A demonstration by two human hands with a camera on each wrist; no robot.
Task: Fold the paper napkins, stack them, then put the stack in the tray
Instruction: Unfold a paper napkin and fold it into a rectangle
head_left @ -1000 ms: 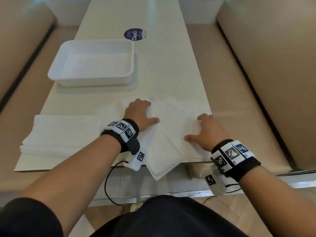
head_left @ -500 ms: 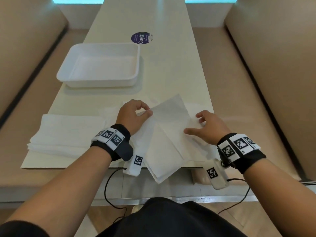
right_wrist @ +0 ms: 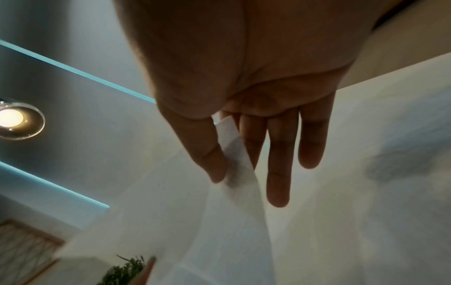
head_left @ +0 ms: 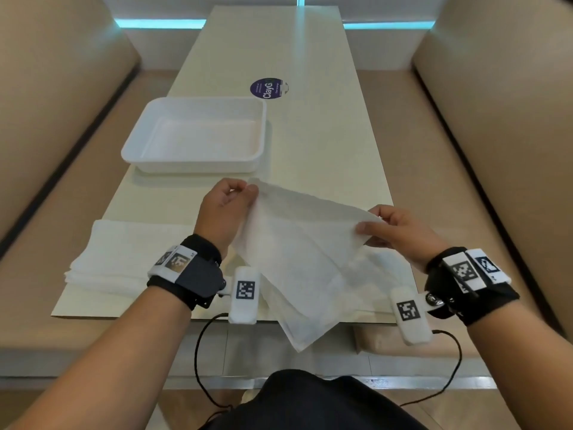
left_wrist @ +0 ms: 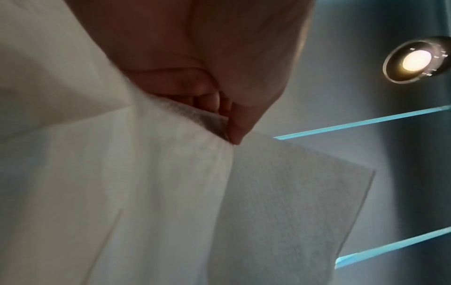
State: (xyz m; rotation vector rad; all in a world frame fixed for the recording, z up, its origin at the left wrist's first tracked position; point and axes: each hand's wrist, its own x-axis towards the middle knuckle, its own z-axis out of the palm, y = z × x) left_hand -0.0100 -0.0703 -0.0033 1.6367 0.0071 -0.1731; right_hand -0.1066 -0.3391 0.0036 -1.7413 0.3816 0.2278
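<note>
A white paper napkin (head_left: 297, 243) hangs lifted above the table's near edge, held by its two upper corners. My left hand (head_left: 228, 206) pinches the far left corner between thumb and fingertips (left_wrist: 234, 133); the napkin (left_wrist: 171, 192) drapes down from there. My right hand (head_left: 393, 229) pinches the right corner, thumb (right_wrist: 209, 154) against the paper strip (right_wrist: 238, 158), the other fingers (right_wrist: 278, 173) straight. The napkin's lower corner droops past the table edge. A pile of flat napkins (head_left: 124, 252) lies at the near left. The white tray (head_left: 198, 136) stands beyond it, with nothing inside.
The long pale table (head_left: 325, 135) runs away from me, with a round purple sticker (head_left: 268, 88) behind the tray. Beige bench seats (head_left: 483, 150) flank both sides. More white paper lies under the lifted napkin at the near right edge (head_left: 381, 280).
Both hands went from pressing flat on the napkin to pinching its corners, then raised it off the table. The camera view tilted upward along the table.
</note>
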